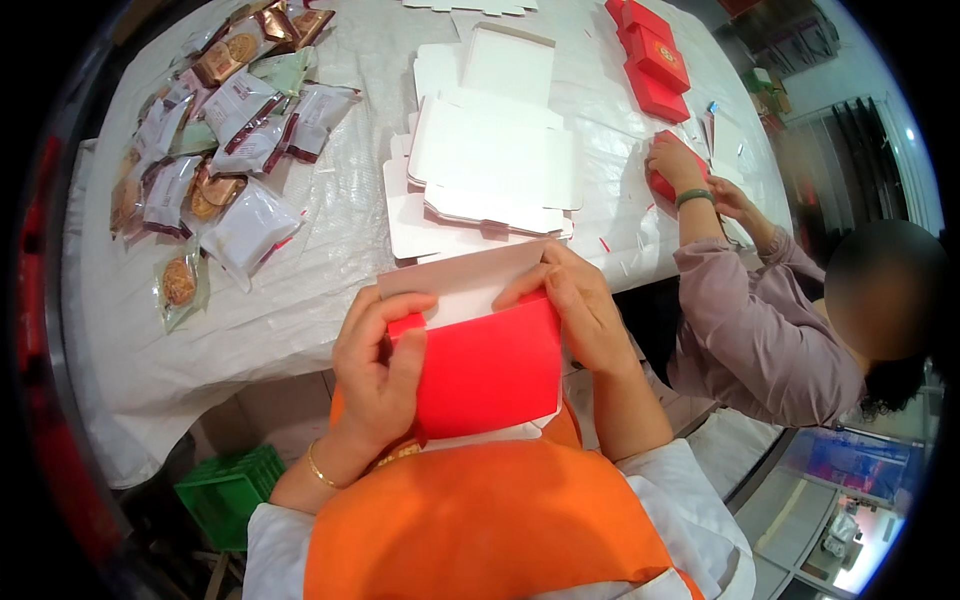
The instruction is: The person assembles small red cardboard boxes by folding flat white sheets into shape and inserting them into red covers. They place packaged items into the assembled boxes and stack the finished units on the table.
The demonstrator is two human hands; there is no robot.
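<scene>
Between my two hands is a red cardboard box (490,370), white on its inside, partly folded, held in front of my orange apron at the table's near edge. My left hand (378,365) grips its left side, thumb on the red face and fingers bent over the top edge. The right hand (578,305) holds the upper right corner, fingers curled onto the white inner flap. Just beyond lies a stack of flat box blanks (490,150), white side up.
Individually wrapped pastries (240,120) are heaped at the table's left. Finished-looking red boxes (655,60) stand at the far right. A co-worker's hands (690,175) hold another red box beside me. A green crate (230,490) sits on the floor at lower left.
</scene>
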